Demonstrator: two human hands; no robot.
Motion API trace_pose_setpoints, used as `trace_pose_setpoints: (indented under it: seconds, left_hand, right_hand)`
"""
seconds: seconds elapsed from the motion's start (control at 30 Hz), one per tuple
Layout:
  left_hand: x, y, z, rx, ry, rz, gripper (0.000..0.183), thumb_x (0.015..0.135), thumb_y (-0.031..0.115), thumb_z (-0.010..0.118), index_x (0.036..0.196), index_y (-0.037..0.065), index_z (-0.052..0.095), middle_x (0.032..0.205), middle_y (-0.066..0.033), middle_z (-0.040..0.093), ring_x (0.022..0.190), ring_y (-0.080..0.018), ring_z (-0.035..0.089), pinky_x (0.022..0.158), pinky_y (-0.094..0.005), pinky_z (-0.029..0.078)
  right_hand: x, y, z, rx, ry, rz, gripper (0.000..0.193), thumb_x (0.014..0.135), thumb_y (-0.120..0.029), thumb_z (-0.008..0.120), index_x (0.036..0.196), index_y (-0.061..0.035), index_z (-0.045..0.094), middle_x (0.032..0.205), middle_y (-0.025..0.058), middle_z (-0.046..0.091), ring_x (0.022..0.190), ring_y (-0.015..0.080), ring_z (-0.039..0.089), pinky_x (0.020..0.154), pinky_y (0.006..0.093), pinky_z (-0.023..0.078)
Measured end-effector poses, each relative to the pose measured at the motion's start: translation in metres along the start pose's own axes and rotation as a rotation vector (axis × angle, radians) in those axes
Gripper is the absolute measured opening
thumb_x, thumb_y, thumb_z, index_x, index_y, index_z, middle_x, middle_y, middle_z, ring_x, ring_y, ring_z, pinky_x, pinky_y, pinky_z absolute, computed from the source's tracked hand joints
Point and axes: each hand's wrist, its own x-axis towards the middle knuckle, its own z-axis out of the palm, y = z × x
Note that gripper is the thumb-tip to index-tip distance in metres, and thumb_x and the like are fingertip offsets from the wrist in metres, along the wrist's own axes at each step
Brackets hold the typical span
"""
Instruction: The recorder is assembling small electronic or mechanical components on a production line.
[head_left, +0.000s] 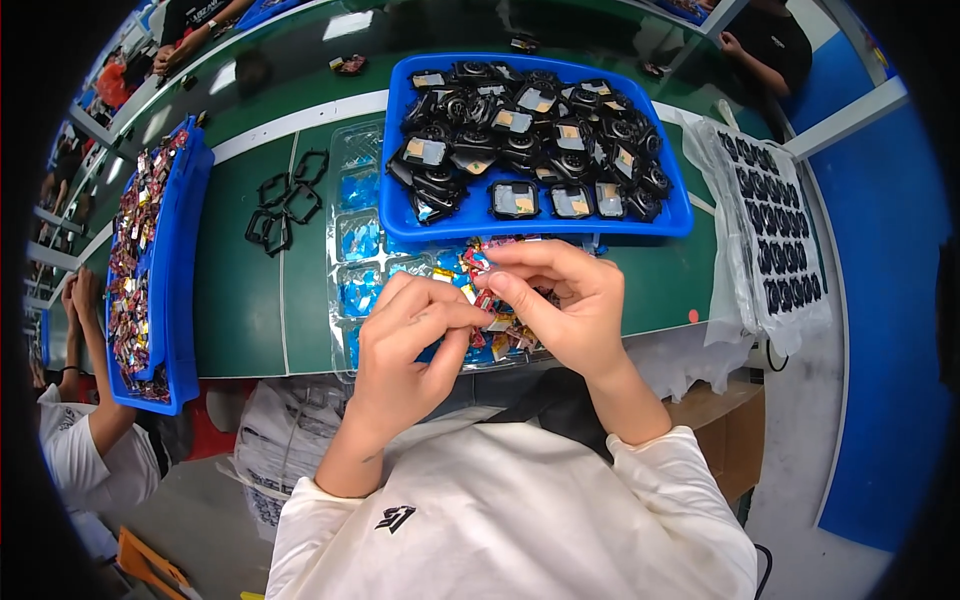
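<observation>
Both of my hands are pinched close together over a clear plastic compartment tray (336,250). My left hand (408,335) has its thumb and index finger pressed together. My right hand (565,300) curls opposite it, thumb and index tips nearly meeting. Something small and reddish shows between the fingertips, too small to name. Beneath them lies a heap of small red, yellow and white parts (502,345). Blue pieces (362,236) fill other compartments. Just beyond my hands, a blue bin (540,232) holds many black watch-like cases (520,143), its near edge overlapping the tray.
Several empty black frames (300,203) lie on the green table (240,300). A long blue bin (180,300) of small colourful parts stands left. At right, a tray of black cases (775,220) sits in white plastic. Co-workers' arms (765,70) show across the table and at left.
</observation>
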Motion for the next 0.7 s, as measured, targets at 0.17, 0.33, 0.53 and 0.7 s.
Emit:
trace_pose_setpoints:
  seconds: [0.17, 0.33, 0.53, 0.7]
  left_hand:
    - [0.0, 0.002, -0.003, -0.048, 0.012, -0.07, 0.026, 0.066, -0.008, 0.068, 0.088, 0.005, 0.07, 0.08, -0.0058, 0.062, 0.074, -0.0193, 0.055, 0.062, -0.0279, 0.043]
    - [0.002, 0.0, -0.008, 0.18, 0.216, -0.03, 0.022, 0.06, -0.001, 0.077, 0.081, 0.005, 0.071, 0.08, -0.0036, 0.061, 0.07, -0.0169, 0.052, 0.057, -0.027, 0.039]
    - [0.008, 0.009, -0.011, 0.405, 0.211, 0.039, 0.023, 0.058, -0.005, 0.075, 0.078, 0.006, 0.069, 0.079, -0.0055, 0.061, 0.071, -0.0179, 0.051, 0.057, -0.0261, 0.04]
    - [0.01, 0.006, -0.011, 0.293, 0.209, 0.104, 0.019, 0.06, -0.003, 0.074, 0.075, 0.007, 0.067, 0.077, -0.0029, 0.064, 0.067, -0.0195, 0.051, 0.058, -0.0277, 0.041]
  right_hand:
    - [0.006, 0.004, 0.002, -0.004, 0.151, -0.077, 0.011, 0.081, -0.001, 0.066, 0.092, 0.0024, 0.066, 0.091, 0.0106, 0.068, 0.079, 0.0129, 0.066, 0.066, 0.0227, 0.054]
    - [0.012, 0.006, -0.013, -0.497, 0.183, -0.396, 0.012, 0.07, -0.009, 0.075, 0.076, -0.0038, 0.066, 0.082, 0.0079, 0.064, 0.072, 0.0208, 0.058, 0.061, 0.0305, 0.045]
    - [0.004, -0.015, -0.002, -0.397, -0.057, -0.283, 0.02, 0.066, -0.008, 0.08, 0.077, 0.0007, 0.067, 0.073, 0.0063, 0.064, 0.063, 0.0123, 0.056, 0.055, 0.0238, 0.043]
    - [0.002, -0.009, 0.002, -0.298, -0.006, -0.255, 0.014, 0.069, -0.002, 0.077, 0.078, 0.0013, 0.067, 0.073, 0.0072, 0.065, 0.06, 0.0094, 0.055, 0.051, 0.0206, 0.042]
